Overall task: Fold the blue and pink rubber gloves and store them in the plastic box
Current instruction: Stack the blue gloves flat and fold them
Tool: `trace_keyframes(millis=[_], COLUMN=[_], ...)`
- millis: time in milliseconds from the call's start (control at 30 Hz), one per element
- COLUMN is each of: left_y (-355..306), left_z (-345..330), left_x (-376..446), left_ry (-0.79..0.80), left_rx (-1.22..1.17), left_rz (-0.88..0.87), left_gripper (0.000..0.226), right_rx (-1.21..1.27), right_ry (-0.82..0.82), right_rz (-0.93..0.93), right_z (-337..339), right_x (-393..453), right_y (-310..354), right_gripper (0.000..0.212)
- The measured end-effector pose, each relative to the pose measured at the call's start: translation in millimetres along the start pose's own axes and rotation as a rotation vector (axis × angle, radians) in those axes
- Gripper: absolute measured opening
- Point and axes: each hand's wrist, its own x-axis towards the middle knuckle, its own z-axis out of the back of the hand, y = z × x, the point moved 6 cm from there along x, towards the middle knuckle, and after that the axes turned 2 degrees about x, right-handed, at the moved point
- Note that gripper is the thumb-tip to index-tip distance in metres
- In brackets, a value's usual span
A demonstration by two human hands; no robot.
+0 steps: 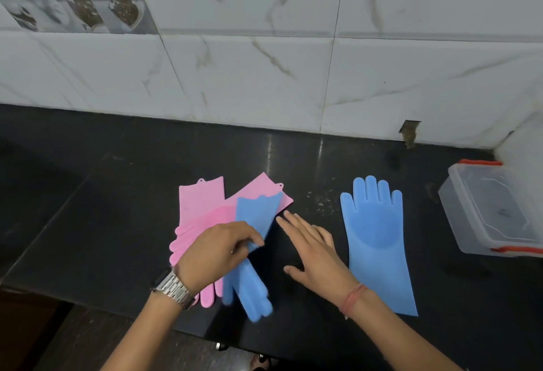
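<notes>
- Blue glove (255,223) lies across two pink gloves (202,203) on the counter (88,209); left hand (217,250) pinches its edge.
- Right hand (311,248) hovers flat, fingers straight.
- Second blue glove (379,241) lies flat, right.
- Box (493,212) far right.

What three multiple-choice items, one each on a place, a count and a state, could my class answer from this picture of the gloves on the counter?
1. Where is the plastic box?
A. at the counter's right end
B. at the counter's left end
C. under the gloves

2. How many blue gloves are in view?
A. one
B. two
C. four

3. What is the left hand doing?
A. resting empty
B. pinching a blue glove
C. lifting the box

Answers:
1 A: the box stands by the right wall.
2 B: one blue glove lies flat alone, and another overlaps the pink gloves.
3 B: its fingers pinch the overlapping glove, while the right hand is flat and open.
</notes>
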Motion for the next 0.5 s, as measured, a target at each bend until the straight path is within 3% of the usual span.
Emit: trace_keyframes(millis=[67,167,267,367,467,500], left_y=[-27,-54,-61,-41,-32,-28], left_z=[1,6,14,10,-29,-53], left_x=[1,6,19,35,40,41], left_ry=[0.154,0.243,0.186,0.089,0.144,0.146], left_rx=[-0.084,-0.238,-0.497,-0.881,-1.386,-1.451], left_rz=[-0.108,-0.201,-0.194,-0.010,0.397,0.512], left_gripper=[0.034,0.032,0.033,0.022,0.026,0.025], right_rx=[0.004,0.167,0.489,0.634,0.862,0.941], right_ry=[-0.016,-0.009,0.088,0.086,0.119,0.129], right_rz=[0.073,0.135,-0.055,-0.204,-0.315,-0.350], right_z=[8,22,35,44,45,45], right_x=[-1,-5,-17,-30,-45,-51], right_y=[7,16,10,-6,-20,-24], right_gripper=[0.084,0.039,0.016,0.017,0.028,0.027])
